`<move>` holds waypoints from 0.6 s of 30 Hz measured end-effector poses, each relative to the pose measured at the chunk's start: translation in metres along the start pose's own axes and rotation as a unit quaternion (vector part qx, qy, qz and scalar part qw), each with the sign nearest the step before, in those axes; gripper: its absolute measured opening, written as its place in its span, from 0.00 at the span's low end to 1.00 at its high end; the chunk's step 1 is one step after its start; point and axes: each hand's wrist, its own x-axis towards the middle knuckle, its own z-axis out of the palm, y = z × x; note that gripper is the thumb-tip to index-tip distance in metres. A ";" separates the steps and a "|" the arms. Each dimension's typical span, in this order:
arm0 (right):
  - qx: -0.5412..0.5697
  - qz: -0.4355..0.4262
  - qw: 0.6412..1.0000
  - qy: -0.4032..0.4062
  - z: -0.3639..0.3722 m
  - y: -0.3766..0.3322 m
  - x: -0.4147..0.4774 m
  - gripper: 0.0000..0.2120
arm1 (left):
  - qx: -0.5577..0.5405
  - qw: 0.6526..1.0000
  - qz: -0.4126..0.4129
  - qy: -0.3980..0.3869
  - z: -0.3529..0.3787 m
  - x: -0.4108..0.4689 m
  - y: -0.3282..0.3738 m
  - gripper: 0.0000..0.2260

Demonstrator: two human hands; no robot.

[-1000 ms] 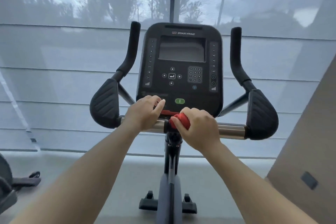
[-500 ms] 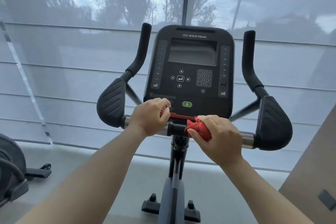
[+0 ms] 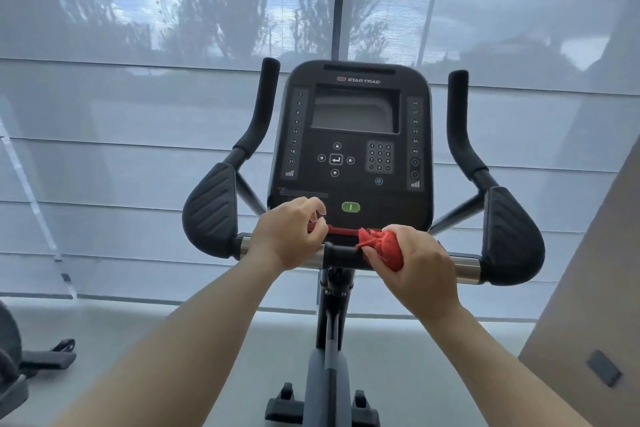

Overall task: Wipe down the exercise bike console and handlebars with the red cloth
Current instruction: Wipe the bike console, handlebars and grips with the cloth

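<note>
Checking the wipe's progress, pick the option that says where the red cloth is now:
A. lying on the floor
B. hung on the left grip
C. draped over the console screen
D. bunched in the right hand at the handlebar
D: the cloth is bunched in the right hand, against the handlebar just below the console.

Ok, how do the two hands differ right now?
The right hand is closed around the bunched red cloth, pressed to the crossbar. The left hand holds no bunch; its fingers curl loosely over the bar near a red strip. Both sit below the console.
</note>
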 end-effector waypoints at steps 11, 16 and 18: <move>0.095 0.141 0.984 -0.044 0.060 -0.132 0.022 0.25 | -0.009 0.996 0.082 -0.037 -0.073 0.034 -0.112 0.12; -0.045 0.163 0.986 -0.003 0.069 -0.147 0.008 0.25 | -0.032 0.986 0.164 -0.022 -0.054 0.027 -0.160 0.22; -0.067 0.206 0.976 0.011 0.070 -0.160 0.010 0.26 | -0.048 0.986 0.156 -0.019 -0.048 0.028 -0.164 0.23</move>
